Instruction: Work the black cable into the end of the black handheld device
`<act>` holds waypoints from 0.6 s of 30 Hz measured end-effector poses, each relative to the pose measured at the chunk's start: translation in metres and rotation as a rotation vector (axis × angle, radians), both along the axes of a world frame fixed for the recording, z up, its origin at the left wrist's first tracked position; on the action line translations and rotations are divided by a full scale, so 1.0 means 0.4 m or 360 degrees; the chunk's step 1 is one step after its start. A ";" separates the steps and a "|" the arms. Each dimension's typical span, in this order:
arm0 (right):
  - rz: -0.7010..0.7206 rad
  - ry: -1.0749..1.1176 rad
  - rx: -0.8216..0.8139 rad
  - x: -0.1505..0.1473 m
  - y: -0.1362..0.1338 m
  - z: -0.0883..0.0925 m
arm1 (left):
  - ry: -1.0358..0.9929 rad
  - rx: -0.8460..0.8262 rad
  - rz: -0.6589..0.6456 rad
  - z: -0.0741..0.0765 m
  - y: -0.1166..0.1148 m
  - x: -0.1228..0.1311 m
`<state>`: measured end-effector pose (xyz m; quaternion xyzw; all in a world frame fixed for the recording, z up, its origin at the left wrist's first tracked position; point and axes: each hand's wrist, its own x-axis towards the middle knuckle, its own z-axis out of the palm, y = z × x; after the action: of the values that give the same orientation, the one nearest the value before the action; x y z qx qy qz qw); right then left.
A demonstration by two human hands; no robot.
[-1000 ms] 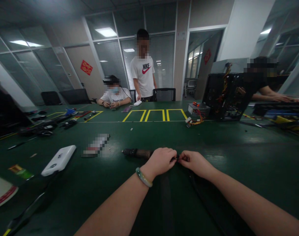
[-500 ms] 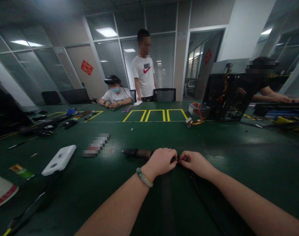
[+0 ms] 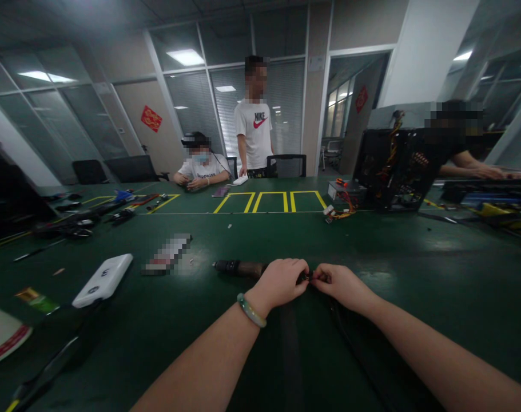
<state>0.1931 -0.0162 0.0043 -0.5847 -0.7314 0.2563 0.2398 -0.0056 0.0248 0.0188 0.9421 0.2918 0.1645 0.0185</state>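
Observation:
A dark cylindrical tool [image 3: 247, 269] with a black tip at its left end lies on the green table [image 3: 260, 234]. My left hand [image 3: 283, 280], with a jade bangle at the wrist, is wrapped over the tool's right part. Close beside it, my right hand [image 3: 339, 284] is closed in a pinch at the tool's right end. What its fingertips hold is too small and dark to tell. A black cable [image 3: 350, 337] runs from below my right hand toward the near edge.
A white device [image 3: 103, 280] with a cable and a blurred flat object [image 3: 168, 253] lie to the left. Farther back are a power supply [image 3: 346, 191] with wires and a black computer case [image 3: 393, 171]. One person sits, another stands across the table; a third works at right.
The standing person across the table has shifted slightly to the right. My hands and the tool have barely moved.

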 end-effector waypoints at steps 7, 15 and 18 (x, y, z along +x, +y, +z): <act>-0.0004 0.0017 -0.0014 0.000 -0.001 0.001 | 0.0049 -0.0006 -0.0002 0.003 0.000 0.001; -0.0001 -0.0001 -0.0001 0.000 0.001 -0.003 | 0.0028 0.0005 -0.0002 0.005 -0.002 0.000; 0.0009 0.0019 0.0004 0.001 0.002 -0.007 | 0.0057 0.0002 -0.0006 0.006 -0.002 0.001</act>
<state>0.1936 -0.0154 0.0013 -0.5809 -0.7319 0.2595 0.2443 -0.0053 0.0239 0.0212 0.9454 0.2901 0.1476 0.0131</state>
